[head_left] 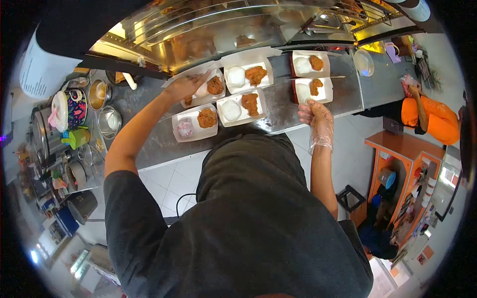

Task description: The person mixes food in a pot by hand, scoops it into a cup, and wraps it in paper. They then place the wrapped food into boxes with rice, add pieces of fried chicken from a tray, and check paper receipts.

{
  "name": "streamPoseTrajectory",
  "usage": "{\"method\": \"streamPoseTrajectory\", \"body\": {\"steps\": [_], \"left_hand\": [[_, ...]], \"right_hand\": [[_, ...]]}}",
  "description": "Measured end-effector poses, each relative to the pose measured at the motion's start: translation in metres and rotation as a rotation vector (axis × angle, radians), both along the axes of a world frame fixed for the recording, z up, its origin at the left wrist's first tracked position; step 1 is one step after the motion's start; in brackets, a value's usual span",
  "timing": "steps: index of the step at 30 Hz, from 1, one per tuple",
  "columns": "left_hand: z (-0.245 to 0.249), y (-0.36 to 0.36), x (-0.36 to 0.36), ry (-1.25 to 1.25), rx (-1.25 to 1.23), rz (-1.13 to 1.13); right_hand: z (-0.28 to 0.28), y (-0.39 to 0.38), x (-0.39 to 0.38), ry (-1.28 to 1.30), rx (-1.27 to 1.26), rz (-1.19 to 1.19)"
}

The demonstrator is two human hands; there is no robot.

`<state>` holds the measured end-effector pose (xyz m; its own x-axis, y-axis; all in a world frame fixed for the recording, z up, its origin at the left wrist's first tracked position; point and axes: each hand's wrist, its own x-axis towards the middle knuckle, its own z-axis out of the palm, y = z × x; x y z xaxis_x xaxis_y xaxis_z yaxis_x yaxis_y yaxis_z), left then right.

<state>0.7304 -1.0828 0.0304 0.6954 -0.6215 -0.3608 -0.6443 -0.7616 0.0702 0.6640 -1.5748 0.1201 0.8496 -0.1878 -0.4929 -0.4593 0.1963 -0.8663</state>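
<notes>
My left hand (188,88), bare, reaches over the back-left paper food box. Its fingers are stretched out and partly cover the white rice in it; a piece of fried chicken (215,85) shows beside them. My right hand (318,121) wears a clear plastic glove. Its fingers are curled, with the fingertips at the front edge of a paper food box (325,94) holding rice and fried chicken. Behind that stands a similar box (325,54). Between my hands are more boxes with rice and chicken; in the front-left one (191,136) the rice is in a printed wrapper (186,127).
A lit glass display cabinet (218,35) runs along the back of the metal counter (278,107). Metal bowls (109,122) and a patterned rice container (77,107) stand at left. A person in orange (437,121) is at the right, near an orange shelf unit (405,149).
</notes>
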Motion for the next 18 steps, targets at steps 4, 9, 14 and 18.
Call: {"method": "streamPoseTrajectory", "body": {"steps": [4,9,14,18], "left_hand": [[-0.006,-0.008,0.003,0.056,0.076,0.101],[-0.039,0.005,-0.001,-0.027,-0.112,0.110],[-0.004,-0.021,0.003,0.159,-0.043,0.322],[-0.048,-0.010,0.013,0.210,-0.199,0.373]], "right_hand": [[-0.003,0.002,-0.001,0.060,-0.028,-0.009],[-0.007,0.010,0.006,0.099,-0.038,0.020],[-0.004,0.023,0.016,0.097,-0.044,0.070],[-0.011,0.029,0.021,0.077,-0.022,0.130]]}}
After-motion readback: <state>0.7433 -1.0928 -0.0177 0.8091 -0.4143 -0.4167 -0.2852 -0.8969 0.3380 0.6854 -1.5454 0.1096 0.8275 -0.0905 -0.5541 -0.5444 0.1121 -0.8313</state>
